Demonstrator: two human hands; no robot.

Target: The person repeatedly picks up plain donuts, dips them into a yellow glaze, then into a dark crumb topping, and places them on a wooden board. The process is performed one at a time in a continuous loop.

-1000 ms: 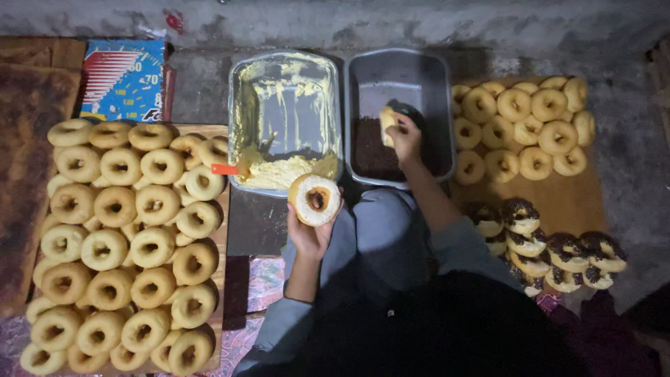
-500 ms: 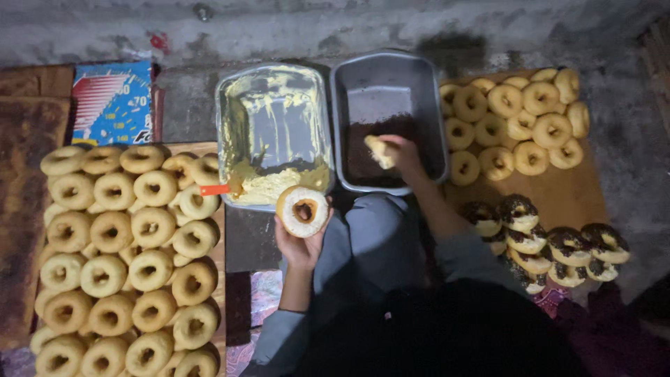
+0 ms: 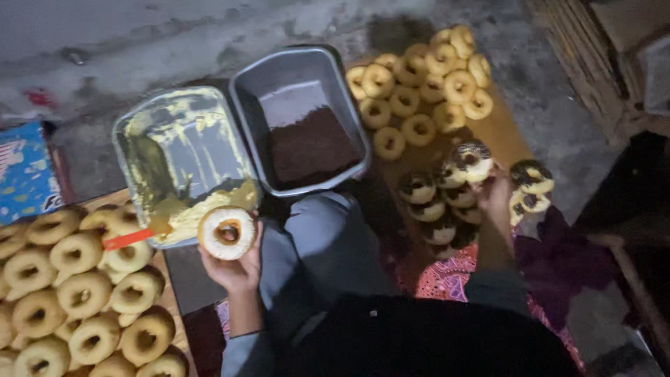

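Head view, left to right: blue box point(image 3: 24, 171) at far left edge, partly cut off, on the ground. Below it a board point(image 3: 171, 279) packed with plain doughnuts point(image 3: 84, 293) in rows, touching each other, running off the bottom-left corner. Cream tray point(image 3: 178, 150), metal, sits just above the board's right end, smeared inside with pale yellow cream, most of it heaped at the near edge. Orange handle point(image 3: 125, 239) sticks out of that heap toward the plain doughnuts; its working end is buried in cream, so tool type unclear. Left hand point(image 3: 234, 269) is just below the cream tray's near corner, palm up, fingers curled under and around a creamed doughnut point(image 3: 227, 232), holding it flat with the cream-coated face up and the hole showing dark; it touches or nearly touches the tray edge. Grey tray point(image 3: 303, 119) is right beside the cream tray, sides touching, about half filled with dark brown sprinkles point(image 3: 310, 146) piled toward the near side. Person's knee in grey-blue cloth sits below both trays. Right of the grey tray, a second board point(image 3: 502, 132) carries a cluster of plain rings point(image 3: 419, 84) at the far end and topped doughnuts point(image 3: 436, 202) with dark sprinkles nearer. Right hand point(image 3: 497, 192) is among these, fingers closed on one topped doughnut point(image 3: 471, 157) at the pile's upper edge, just beside the others. Two more topped ones point(image 3: 530, 185) lie just right of the hand. Bare concrete floor point(image 3: 139, 42) above.
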